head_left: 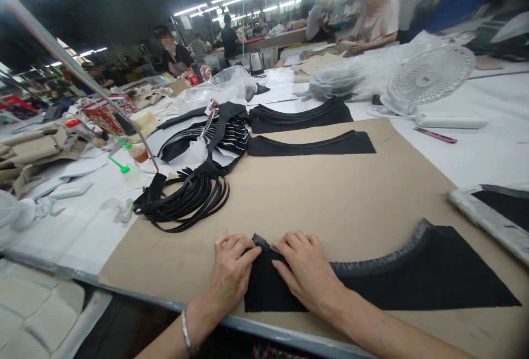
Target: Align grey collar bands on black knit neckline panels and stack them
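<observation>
A flat black fabric piece [417, 279] with a curved upper edge lies near the table's front edge. Along that curve runs a shiny grey-black band [372, 265]. My left hand [233, 265] pinches the piece at its upper left corner, with thumb and fingers closed on the edge. Close beside it, my right hand [306, 271] has curled fingers on the same edge, thumb resting on the fabric below. The fingers hide part of the band between them. Beyond lie a similar black piece [314, 145] and a stack of black curved pieces [301, 119].
Brown paper [322, 199] covers the work area. At left lies a bundle of black strips [185, 202], near green-capped bottles [128, 174]. A framed board [487, 216] sits at right, a white fan [430, 81] and a cutter [436, 135] behind. Other people work farther back.
</observation>
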`<state>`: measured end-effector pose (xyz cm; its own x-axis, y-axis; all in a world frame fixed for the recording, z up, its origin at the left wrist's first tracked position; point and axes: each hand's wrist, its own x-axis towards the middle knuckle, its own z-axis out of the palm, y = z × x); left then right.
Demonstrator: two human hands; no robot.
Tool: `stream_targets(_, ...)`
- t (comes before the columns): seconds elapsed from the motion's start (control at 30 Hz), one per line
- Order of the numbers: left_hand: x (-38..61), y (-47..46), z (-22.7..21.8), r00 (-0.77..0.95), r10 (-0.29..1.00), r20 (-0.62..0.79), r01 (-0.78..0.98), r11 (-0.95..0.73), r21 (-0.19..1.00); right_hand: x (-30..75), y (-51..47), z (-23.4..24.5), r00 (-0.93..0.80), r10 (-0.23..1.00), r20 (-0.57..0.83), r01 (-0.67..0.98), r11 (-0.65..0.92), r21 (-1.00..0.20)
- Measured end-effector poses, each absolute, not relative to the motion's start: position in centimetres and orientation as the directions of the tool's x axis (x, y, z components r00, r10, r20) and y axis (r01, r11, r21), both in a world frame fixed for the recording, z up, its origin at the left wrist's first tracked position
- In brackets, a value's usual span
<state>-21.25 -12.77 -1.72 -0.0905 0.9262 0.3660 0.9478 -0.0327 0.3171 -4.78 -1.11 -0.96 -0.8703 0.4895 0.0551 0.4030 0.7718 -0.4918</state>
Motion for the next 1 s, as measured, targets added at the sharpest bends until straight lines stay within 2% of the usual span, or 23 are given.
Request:
stream_targets(0.3, -21.0, -13.4, -2.8, -0.052, 0.939, 0.341, 0.95, -0.059, 0.305, -6.0, -1.4, -1.7, -0.835, 0.55, 0.028, 0.418, 0.667, -0.616)
stream_targets(0.53, -21.2, -13.5, -3.3, -0.031, 0.936, 0.351, 0.965, -0.063, 0.254, -6.2, -1.6, -2.2, -0.824, 0.563, 0.058, 0.414, 0.669, -0.617)
stream_targets(0.83, -21.0, -14.0, -3.7, -0.024, 0.939, 0.344, 0.97, -0.062, 0.235, -5.4, -2.2, -2.2, -0.856, 0.497, 0.144, 0.337, 0.747, -0.573)
stream_targets(1.0, -20.9, -14.1, -3.4, -0.015, 0.941, 0.337, 0.972, -0.066, 0.225, -5.2, -1.5, -1.8, -0.843, 0.519, 0.14, 0.336, 0.713, -0.615)
